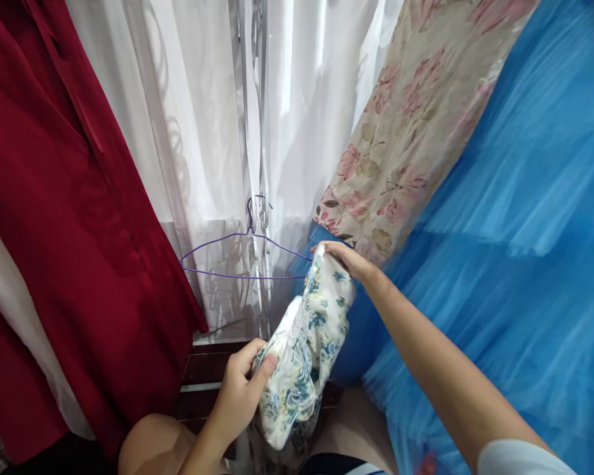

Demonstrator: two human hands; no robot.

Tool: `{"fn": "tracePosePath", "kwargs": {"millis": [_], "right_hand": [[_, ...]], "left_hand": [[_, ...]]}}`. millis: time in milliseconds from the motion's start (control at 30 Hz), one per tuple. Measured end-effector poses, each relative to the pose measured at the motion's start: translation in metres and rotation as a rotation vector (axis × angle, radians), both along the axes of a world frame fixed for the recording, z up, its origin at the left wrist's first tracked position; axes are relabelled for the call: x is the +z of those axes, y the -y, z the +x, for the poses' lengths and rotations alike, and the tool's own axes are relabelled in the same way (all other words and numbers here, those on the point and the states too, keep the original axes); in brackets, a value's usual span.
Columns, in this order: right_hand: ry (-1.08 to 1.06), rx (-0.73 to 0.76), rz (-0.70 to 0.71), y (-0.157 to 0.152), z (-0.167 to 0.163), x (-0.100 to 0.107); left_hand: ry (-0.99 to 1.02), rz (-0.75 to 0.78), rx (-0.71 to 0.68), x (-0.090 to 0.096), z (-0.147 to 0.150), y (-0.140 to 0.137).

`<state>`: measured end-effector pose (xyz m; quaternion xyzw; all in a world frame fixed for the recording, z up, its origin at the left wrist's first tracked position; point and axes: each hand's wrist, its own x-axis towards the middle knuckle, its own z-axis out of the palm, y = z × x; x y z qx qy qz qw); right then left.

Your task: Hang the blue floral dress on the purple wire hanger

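Observation:
A white garment with a blue, green and yellow floral print (297,389) hangs bunched between my hands. My left hand (245,376) grips its lower left part, thumb on top. Higher up, my right hand (344,257) is closed on the garment's upper edge at the right end of a purple wire hanger (218,241). The hanger's right end disappears behind the cloth, and its hook is up near a silvery vertical strip. Most of my right fingers are hidden by fabric.
White curtains (202,132) hang in front, with silvery strips (257,132) down the middle. Dark red cloth (79,231) hangs on the left. To the right are a beige floral garment (400,132) and blue tulle (499,264). Dark floor (208,366) shows below.

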<state>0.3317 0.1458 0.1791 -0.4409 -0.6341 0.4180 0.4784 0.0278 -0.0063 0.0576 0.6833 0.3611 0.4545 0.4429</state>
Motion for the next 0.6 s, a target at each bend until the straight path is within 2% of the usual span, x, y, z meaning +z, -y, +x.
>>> {"fn": "tracePosePath", "kwargs": {"millis": [100,200,267,367,433,500,600], "right_hand": [[-0.073,0.153,-0.107,-0.026,-0.028,0.003],[-0.095,0.243,-0.143,-0.03,-0.045,0.0],[-0.106,0.271,-0.131,-0.025,-0.049,0.0],[-0.105,0.299,-0.123,-0.015,-0.049,0.007],[-0.07,0.322,-0.157,-0.007,-0.051,0.014],[-0.026,0.337,-0.21,0.001,-0.055,0.022],[0.01,0.337,-0.282,0.008,-0.062,0.029]], "left_hand": [[0.181,-0.101,-0.027,0.009,-0.005,-0.01],[0.177,-0.07,0.054,0.009,-0.042,-0.033],[0.024,0.034,0.113,0.007,-0.078,-0.056],[-0.412,0.276,0.096,0.009,-0.132,-0.095],[-0.634,0.375,0.07,0.014,-0.156,-0.122],[-0.72,0.382,0.076,0.023,-0.169,-0.15],[-0.689,0.332,0.152,0.045,-0.177,-0.191]]}}
